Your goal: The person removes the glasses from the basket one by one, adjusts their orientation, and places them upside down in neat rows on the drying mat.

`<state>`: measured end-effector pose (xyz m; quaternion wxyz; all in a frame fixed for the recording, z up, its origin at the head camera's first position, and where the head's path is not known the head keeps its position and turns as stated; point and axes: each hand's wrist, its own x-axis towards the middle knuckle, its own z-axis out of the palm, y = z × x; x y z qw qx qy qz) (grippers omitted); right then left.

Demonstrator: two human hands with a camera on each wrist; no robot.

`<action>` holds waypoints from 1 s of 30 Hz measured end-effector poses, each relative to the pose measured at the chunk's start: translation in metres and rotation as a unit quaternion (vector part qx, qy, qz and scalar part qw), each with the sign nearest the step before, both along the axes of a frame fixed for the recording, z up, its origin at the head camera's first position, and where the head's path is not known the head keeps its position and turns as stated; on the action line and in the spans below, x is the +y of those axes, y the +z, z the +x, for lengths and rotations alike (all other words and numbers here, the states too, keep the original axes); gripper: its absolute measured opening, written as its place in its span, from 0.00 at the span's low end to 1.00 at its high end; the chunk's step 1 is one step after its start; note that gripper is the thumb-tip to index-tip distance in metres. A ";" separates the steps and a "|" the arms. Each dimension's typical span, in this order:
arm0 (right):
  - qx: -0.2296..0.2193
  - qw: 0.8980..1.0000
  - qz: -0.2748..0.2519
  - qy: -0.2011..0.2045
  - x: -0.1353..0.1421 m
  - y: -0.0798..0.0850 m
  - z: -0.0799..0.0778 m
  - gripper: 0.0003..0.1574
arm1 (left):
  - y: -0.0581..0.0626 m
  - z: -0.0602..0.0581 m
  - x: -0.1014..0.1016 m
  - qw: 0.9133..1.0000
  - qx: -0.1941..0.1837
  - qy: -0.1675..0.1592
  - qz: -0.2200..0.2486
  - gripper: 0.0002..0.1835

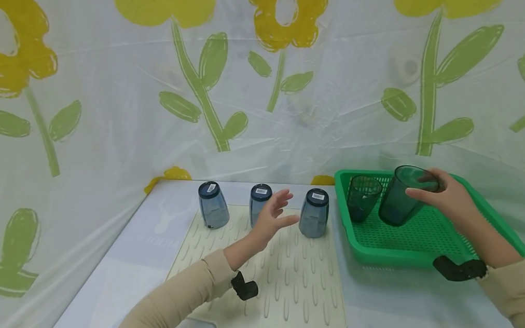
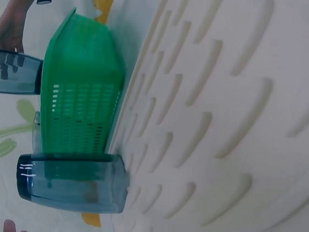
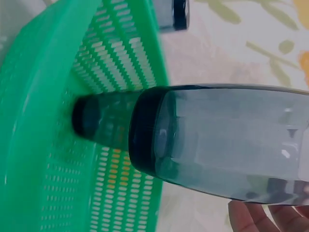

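Observation:
My right hand grips a blue-tinted drinking glass near its rim, mouth up and slightly tilted, over the green basket. Another glass stands mouth up inside the basket at its left end. Above the cream drying mat, my left hand is held with fingers spread and nothing in it. Three glasses stand upside down along the mat's far edge: a left one, a middle one partly hidden by the left hand, and a right one nearest the basket.
The mat lies on a white table, with the basket to its right. A flower-printed plastic sheet hangs right behind the table. Black wrist-camera mounts stick out from both wrists.

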<state>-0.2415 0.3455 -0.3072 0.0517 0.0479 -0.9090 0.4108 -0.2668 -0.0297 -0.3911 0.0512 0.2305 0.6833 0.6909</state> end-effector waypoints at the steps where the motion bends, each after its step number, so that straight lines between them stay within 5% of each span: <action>1: 0.004 1.000 -0.002 0.004 -0.002 0.002 0.002 0.49 | -0.001 0.002 -0.001 1.000 -0.002 -0.002 0.003 0.40; 17: 0.010 0.997 -0.054 0.047 -0.039 0.013 0.023 0.42 | -0.015 0.017 -0.004 0.999 -0.019 -0.035 0.012 0.41; 30: 0.024 0.985 -0.151 0.082 -0.074 0.002 0.033 0.34 | -0.017 0.027 0.003 0.998 -0.018 -0.056 0.026 0.41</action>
